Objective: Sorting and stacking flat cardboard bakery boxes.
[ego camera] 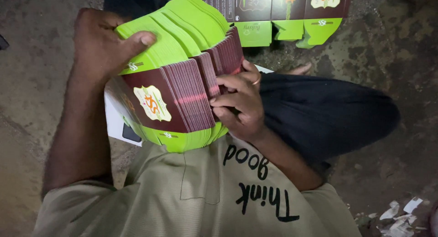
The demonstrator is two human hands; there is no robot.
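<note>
here, two hands [105, 43] [239, 104] grip one carton stack [182, 81] — fanned.

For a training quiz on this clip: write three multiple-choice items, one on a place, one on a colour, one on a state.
1. Where do the spare flat cartons lie?
A. on the ground beyond the held stack
B. on a shelf
C. in a basket

2. What colour are the flaps of the fanned stack of flat cartons?
A. blue
B. bright green
C. white

3. How is the stack held?
A. lying untouched on the ground
B. pinched by one hand only
C. gripped by both hands

Answers:
1 A: they lie spread on the ground at the top of the view.
2 B: green flaps edge the maroon panels.
3 C: the left hand clamps the green top edge, and the right hand fingers the maroon edges.
</note>
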